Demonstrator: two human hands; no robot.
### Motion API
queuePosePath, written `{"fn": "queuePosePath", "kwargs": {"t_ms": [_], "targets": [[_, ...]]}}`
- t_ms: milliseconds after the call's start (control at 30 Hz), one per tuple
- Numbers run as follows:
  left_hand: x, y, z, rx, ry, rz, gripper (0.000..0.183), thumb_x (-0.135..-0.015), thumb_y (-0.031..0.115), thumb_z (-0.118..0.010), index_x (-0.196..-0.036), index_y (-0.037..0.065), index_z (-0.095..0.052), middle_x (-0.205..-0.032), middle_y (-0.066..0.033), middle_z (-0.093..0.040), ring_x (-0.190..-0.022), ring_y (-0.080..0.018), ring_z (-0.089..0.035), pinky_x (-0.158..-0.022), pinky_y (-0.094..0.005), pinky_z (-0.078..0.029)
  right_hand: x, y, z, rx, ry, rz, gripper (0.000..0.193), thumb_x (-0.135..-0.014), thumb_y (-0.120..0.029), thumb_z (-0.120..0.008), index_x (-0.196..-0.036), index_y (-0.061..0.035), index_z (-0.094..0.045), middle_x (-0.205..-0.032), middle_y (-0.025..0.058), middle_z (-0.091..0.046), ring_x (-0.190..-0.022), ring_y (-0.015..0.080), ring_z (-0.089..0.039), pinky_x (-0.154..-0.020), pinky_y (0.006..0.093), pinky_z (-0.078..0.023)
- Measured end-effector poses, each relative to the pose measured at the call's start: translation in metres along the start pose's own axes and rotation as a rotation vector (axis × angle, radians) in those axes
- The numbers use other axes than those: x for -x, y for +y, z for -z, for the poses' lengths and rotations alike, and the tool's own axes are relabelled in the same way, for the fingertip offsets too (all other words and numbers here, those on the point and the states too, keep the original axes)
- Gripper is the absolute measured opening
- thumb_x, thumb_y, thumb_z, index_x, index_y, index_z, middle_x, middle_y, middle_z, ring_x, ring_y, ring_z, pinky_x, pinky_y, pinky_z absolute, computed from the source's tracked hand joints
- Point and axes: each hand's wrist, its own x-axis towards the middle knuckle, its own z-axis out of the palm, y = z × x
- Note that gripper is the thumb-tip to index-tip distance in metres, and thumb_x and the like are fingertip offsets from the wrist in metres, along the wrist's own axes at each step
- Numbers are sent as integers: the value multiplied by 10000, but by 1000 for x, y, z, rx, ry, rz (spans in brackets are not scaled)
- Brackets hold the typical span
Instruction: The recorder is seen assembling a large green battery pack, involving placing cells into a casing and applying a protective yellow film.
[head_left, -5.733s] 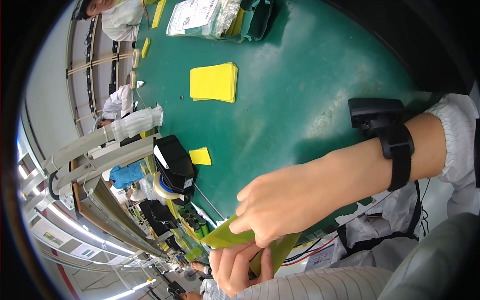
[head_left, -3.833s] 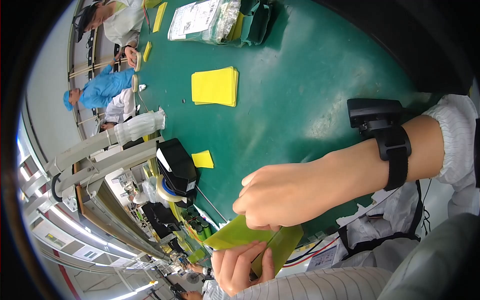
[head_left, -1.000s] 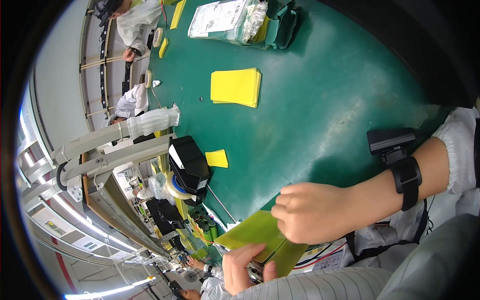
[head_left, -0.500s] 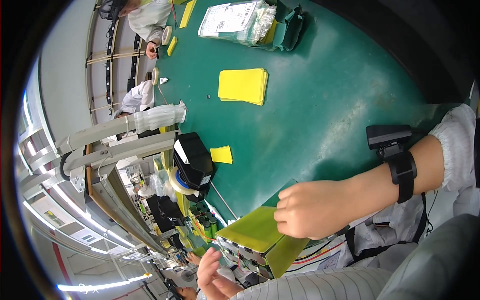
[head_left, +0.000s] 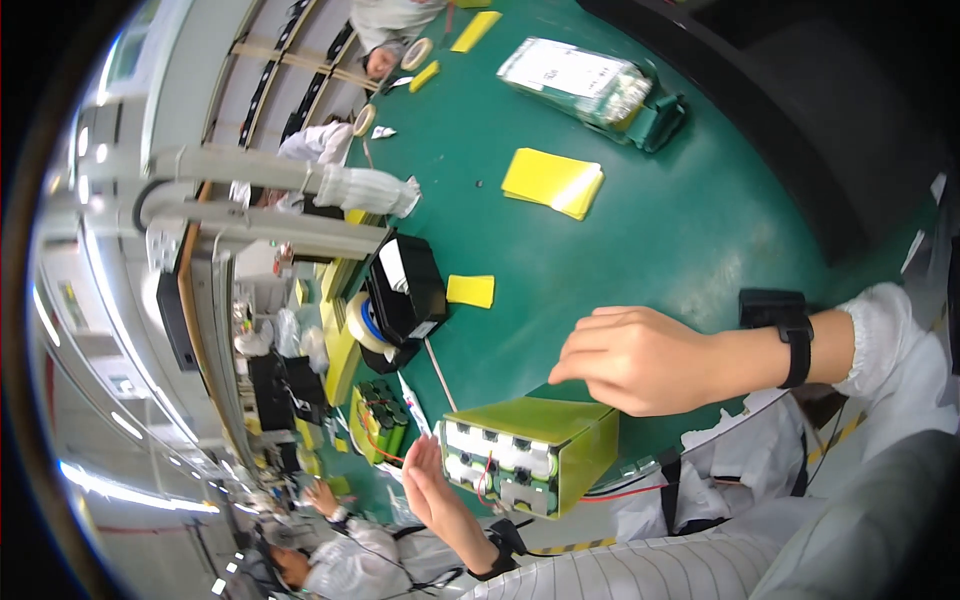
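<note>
A battery pack (head_left: 530, 462), a block of cells with metal strips on its end and yellow-green sheets on its sides, stands at the near edge of the table. My left hand (head_left: 438, 495) is beside its left end, fingers stretched out and mostly together, with nothing visible in them. Over the pack's top edge is my right hand (head_left: 640, 362), fingers loosely bent and apart. Its fingertips appear just off the sheet, though contact underneath is hidden. A thin red wire (head_left: 487, 475) runs across the pack's end.
On the green table (head_left: 690, 240) lie a yellow card stack (head_left: 550, 182), a smaller yellow card (head_left: 470, 290) and a plastic-wrapped package (head_left: 580, 82). Left of the pack stand a black tape dispenser (head_left: 408, 290), a white tube (head_left: 413, 402) and green cells (head_left: 378, 420). Co-workers sit beyond.
The view has turned, shifting the table things rightward. My right hand has loosened and risen from the pack's sheet. More of the pack's end shows, and my left hand's fingers are straighter.
</note>
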Motion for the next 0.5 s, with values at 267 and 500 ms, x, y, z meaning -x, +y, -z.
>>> {"fn": "queuePosePath", "kwargs": {"t_ms": [267,500], "targets": [[-13,-32,6,367,-381,13,717,-1113,490,-300,-1456,-123,-445,-1515,-273,-475,-1455,-361,-418,-1240,-466,-242,24,-85,5,-95,-116,-295,837,-772,-413,-882,-1387,11,-504,-1225,176,-562,-1077,317,-603,-902,398,-520],[-29,-13,-12,540,-543,8,736,-1120,496,-224,-1503,-107,-402,-1533,-247,-466,-1472,-328,-391,-1244,-426,-227,40,-121,-48,209,120,-241,895,-685,-375,-950,-1335,8,-469,-1183,175,-534,-965,309,-564,-781,377,-520]]}}
